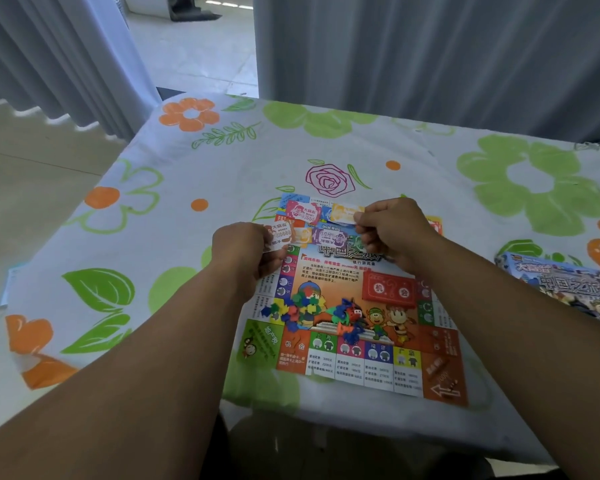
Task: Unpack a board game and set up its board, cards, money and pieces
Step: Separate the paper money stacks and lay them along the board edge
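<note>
The colourful game board (352, 358) lies flat on the table in front of me. Small plastic pieces (312, 311) in blue, green, red and yellow lie heaped on its middle. A red stack of cards (390, 289) rests on the board's right side. Paper money notes (305, 213) in pink, purple and blue lie spread over the board's far edge. My left hand (245, 252) pinches an orange-brown note (281, 233). My right hand (392, 230) pinches a yellow note (343, 213) just above the spread.
The game box (565, 282) lies at the right edge of the table. A flowered tablecloth (187, 188) covers the table. Grey curtains (430, 53) hang behind it. A small blue-and-white paper (9, 285) lies at the table's left edge.
</note>
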`<control>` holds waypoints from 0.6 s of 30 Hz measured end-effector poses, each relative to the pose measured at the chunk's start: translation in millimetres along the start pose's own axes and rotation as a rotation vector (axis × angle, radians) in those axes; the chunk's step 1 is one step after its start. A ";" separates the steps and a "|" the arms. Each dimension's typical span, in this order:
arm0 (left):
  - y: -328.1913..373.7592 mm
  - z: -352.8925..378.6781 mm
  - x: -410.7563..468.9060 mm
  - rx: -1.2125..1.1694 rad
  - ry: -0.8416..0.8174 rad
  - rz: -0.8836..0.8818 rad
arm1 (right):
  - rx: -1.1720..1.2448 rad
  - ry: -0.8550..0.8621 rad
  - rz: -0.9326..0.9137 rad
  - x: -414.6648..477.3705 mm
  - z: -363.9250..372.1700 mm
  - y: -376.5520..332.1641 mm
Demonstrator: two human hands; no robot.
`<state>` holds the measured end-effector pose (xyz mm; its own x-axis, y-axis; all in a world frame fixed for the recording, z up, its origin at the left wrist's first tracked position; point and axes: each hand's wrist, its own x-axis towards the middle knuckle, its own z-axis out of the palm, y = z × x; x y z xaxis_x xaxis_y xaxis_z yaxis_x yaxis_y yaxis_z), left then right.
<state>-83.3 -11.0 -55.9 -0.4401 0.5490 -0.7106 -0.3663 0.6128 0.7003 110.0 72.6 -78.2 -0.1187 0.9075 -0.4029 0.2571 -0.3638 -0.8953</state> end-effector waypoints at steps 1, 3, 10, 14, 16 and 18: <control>-0.3 -0.7 -0.2 -0.004 0.007 0.000 | -0.011 -0.020 0.007 -0.2 2.8 -0.5; -0.3 -4.6 0.2 -0.016 0.022 0.007 | -0.037 -0.072 0.018 -1.7 13.0 -2.0; 1.1 -18.9 4.4 -0.024 0.048 0.041 | -0.107 -0.134 0.032 -3.1 53.2 -3.8; 1.5 -20.7 6.0 -0.018 0.032 0.035 | -0.157 -0.126 0.033 -3.0 62.8 -4.1; 2.1 -20.9 7.4 -0.016 0.022 0.026 | -0.168 -0.127 0.028 -3.9 64.7 -4.1; 1.9 -20.5 9.1 -0.014 0.012 0.021 | -0.174 -0.114 0.022 -3.9 64.8 -3.7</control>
<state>-104.8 -16.5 -59.7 -0.4575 0.5547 -0.6950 -0.3684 0.5932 0.7159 47.4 56.8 -85.6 -0.2165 0.8663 -0.4501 0.4219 -0.3328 -0.8434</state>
